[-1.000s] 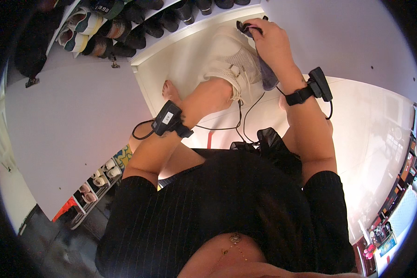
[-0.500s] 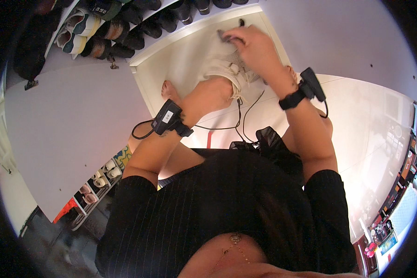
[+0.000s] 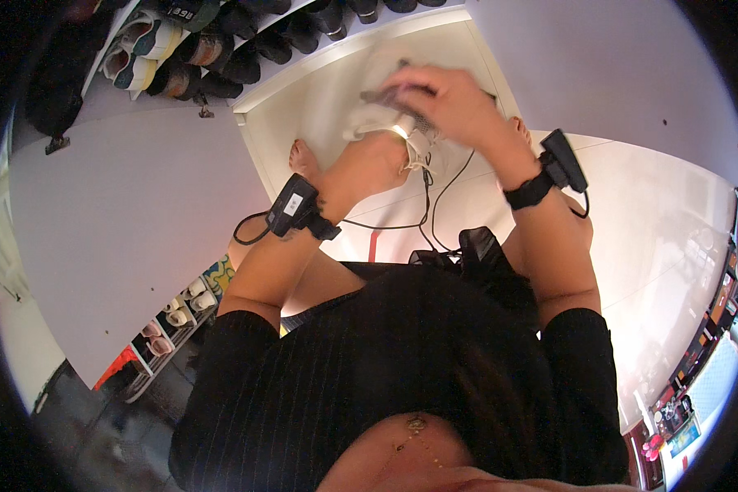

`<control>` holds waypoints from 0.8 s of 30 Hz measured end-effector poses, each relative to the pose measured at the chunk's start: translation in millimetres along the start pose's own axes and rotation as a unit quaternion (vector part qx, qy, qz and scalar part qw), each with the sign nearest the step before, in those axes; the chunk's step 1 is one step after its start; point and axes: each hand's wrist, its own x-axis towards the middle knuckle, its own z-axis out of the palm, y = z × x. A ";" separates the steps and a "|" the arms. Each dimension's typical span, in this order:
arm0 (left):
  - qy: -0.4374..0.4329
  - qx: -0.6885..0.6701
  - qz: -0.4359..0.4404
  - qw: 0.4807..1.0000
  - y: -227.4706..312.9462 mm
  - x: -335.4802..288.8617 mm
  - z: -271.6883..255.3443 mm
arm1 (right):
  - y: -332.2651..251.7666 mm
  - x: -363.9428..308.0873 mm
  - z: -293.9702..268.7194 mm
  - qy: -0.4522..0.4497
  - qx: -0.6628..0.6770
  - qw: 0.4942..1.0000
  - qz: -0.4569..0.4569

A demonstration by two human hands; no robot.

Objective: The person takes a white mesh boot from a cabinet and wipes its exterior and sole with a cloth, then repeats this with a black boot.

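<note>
My left hand (image 3: 383, 156) holds a whitish lace-up shoe (image 3: 419, 151) in front of me; the fingers are hidden in or behind it. Loose laces hang from the shoe near my wrist. Over the shoe is my right hand (image 3: 449, 97), its fingers closed on a greyish cloth (image 3: 379, 97) that lies against the shoe's upper. Motion smears the cloth, the fingertips and the far part of the shoe. Each wrist wears a strapped black device.
Several dark shoes (image 3: 272, 47) line a shelf at the far left, beside white-and-green sneakers (image 3: 152, 45). Pale cabinet doors (image 3: 131, 238) stand on both sides. Black cables (image 3: 425, 197) hang below the shoe. My bare feet (image 3: 301, 154) rest on the pale floor. A low shoe rack (image 3: 172, 348) stands at left.
My right hand has moved slightly nearer to me, and the cloth has swept left across the shoe. The shoe has tilted a little in my left hand.
</note>
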 end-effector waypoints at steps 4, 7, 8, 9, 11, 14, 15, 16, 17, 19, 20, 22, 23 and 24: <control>0.015 -0.022 -0.044 0.999 -5.7 -2.3 5.3 | 32.9 16.0 -38.9 0.188 0.094 0.976 0.054; 0.116 -0.027 0.016 0.993 -8.0 -2.2 9.9 | 40.9 12.1 -48.8 0.261 0.075 0.958 0.090; 0.133 -0.024 -0.021 0.991 4.5 -8.2 -0.2 | 42.0 10.4 -42.9 0.256 0.057 0.962 0.072; 0.149 -0.021 -0.056 0.987 14.2 -13.1 -6.8 | 40.6 6.8 -37.0 0.251 0.038 0.965 0.057; 0.179 -0.034 -0.040 0.983 -3.8 -5.6 12.9 | 41.9 -0.2 -18.1 0.244 -0.021 0.969 0.034; 0.277 -0.090 -0.004 0.957 -19.6 7.4 26.0 | 31.3 -10.4 9.0 0.202 -0.064 0.977 0.010; 0.338 -0.135 0.019 0.931 -20.8 10.2 27.7 | 30.3 -13.8 13.6 0.169 -0.050 0.984 0.015; 0.338 -0.132 0.020 0.932 -21.1 11.6 29.2 | 34.2 -14.6 8.5 0.140 -0.032 0.990 0.000; 0.358 -0.186 0.015 0.915 -21.2 12.8 30.4 | 38.6 -13.3 3.8 0.143 -0.031 0.989 -0.001; 0.375 -0.240 0.008 0.895 -20.4 12.1 33.1 | 43.9 -12.8 0.1 0.166 0.012 0.986 -0.006; 0.368 -0.258 0.012 0.893 -20.7 12.8 32.6 | 43.3 -13.6 2.9 0.165 0.013 0.986 -0.005; 0.359 -0.278 0.018 0.891 -17.4 13.9 21.5 | 32.8 -9.2 2.5 0.160 -0.014 0.987 -0.029; 0.358 -0.282 0.012 0.890 -15.6 14.3 16.9 | 28.0 -8.4 2.8 0.159 -0.014 0.987 -0.027; 0.358 -0.284 0.005 0.889 -14.9 13.5 12.8 | 23.6 -8.0 5.3 0.146 -0.002 0.989 -0.017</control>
